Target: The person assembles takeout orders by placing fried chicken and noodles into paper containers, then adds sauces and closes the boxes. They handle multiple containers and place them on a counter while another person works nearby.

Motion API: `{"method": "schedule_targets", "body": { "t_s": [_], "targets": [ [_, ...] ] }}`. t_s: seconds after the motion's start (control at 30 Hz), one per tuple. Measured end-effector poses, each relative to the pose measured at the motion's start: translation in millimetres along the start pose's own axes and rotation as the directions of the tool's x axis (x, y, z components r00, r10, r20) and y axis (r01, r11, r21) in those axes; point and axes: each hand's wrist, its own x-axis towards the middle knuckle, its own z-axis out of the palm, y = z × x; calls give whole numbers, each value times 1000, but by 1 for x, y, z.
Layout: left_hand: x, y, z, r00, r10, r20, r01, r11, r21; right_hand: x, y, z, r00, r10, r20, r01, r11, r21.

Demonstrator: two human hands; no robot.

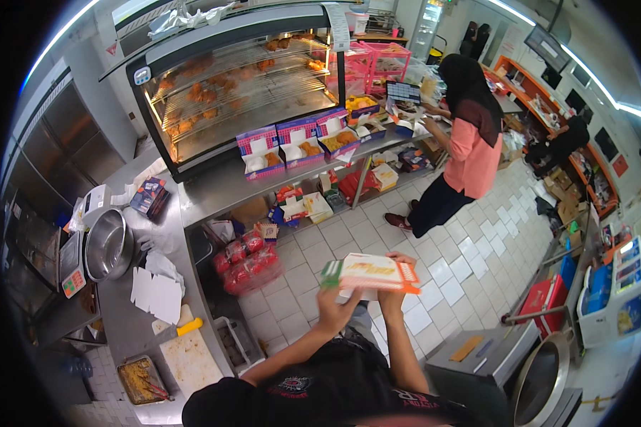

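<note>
Both hands, left hand point(332, 304) and right hand point(392, 293), hold a flat box point(370, 272) above open tiled floor point(470, 235).

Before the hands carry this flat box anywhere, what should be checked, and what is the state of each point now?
1. Both hands grip: left hand and right hand hold the flat box - ok.
2. Box level: roughly flat - ok.
3. Box closed: cannot tell.
4. Tiled floor ahead free: ok.
5. Co-worker apart from the box: ok.
</note>
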Motion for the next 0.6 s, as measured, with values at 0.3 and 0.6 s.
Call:
{"method": "schedule_targets", "body": {
  "t_s": [0.3,0.6],
  "targets": [
    [172,-101,57,916,-402,2,367,833,-414,132,130,86,801,409,436,-539,810,230],
    [312,-136,49,717,-634,-289,453,739,-499,326,177,138,352,294,889,-665,747,16]
  ]
}}
